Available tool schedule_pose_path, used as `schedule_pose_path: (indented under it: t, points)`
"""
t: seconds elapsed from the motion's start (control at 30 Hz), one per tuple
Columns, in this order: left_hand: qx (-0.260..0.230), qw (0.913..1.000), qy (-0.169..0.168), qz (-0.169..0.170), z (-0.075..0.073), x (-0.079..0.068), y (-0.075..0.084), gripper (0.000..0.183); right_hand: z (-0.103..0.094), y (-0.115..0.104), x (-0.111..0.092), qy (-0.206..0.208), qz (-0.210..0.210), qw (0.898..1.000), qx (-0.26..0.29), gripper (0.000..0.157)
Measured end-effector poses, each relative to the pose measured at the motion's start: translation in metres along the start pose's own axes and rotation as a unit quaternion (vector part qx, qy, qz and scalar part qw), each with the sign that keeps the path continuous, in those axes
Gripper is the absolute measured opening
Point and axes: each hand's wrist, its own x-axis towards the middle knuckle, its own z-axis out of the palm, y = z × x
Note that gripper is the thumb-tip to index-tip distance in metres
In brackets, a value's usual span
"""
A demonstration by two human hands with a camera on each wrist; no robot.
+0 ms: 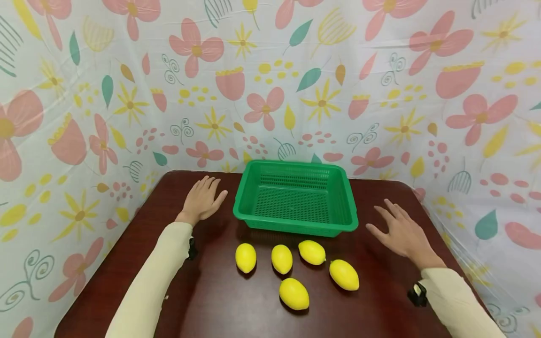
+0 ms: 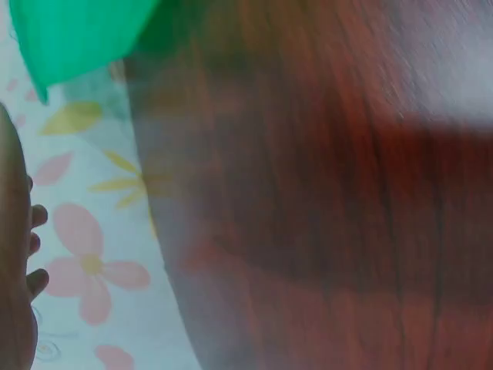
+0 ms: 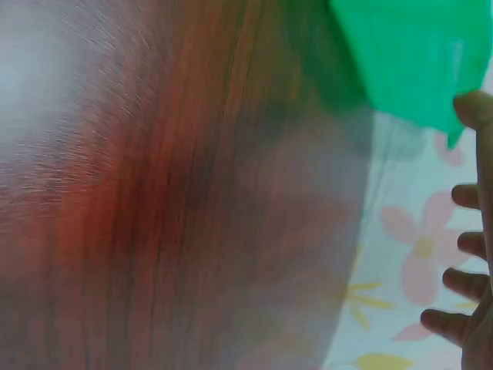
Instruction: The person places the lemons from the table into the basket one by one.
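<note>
A green plastic basket (image 1: 296,226) with a mesh bottom stands at the back of the table, with nothing inside it. In front of it lie several yellow lemons, among them a left one (image 1: 245,258), a front one (image 1: 294,294) and a right one (image 1: 344,275). My left hand (image 1: 202,199) is left of the basket, fingers extended and apart from it. On the other side my right hand (image 1: 403,230) has its fingers spread, holding nothing. Both wrist views show the basket's side (image 2: 77,38) beyond the table, with the fingers (image 3: 466,243) at the frame edge.
The dark red-brown wooden table (image 1: 236,312) has a glossy top. A white cloth (image 1: 270,61) with flower and leaf prints hangs behind it and along both sides. Dark bands with small devices sit at both wrists, below the cream sleeves (image 1: 154,277).
</note>
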Motion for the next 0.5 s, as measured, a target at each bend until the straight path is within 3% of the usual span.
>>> schedule_pose_path:
  t: [0.17, 0.3, 0.4, 0.5]
  points:
    - [-0.044, 0.9981, 0.042, -0.004, -0.005, 0.003, 0.016, 0.067, -0.014, -0.021, -0.027, 0.054, -0.024, 0.998, 0.000, 0.067]
    - [-0.093, 0.9942, 0.044, -0.031, -0.003, 0.002, 0.029, 0.070, -0.016, -0.045, -0.045, 0.070, -0.032, 0.997, 0.009, 0.061]
    - [-0.162, 0.9846, 0.030, -0.059, 0.001, 0.000, 0.040, 0.075, -0.011, -0.062, -0.058, 0.075, -0.040, 0.996, 0.013, 0.058]
    - [-0.246, 0.9652, 0.023, -0.086, 0.005, -0.004, 0.051, 0.075, -0.005, -0.075, -0.067, 0.076, -0.050, 0.996, 0.015, 0.055]
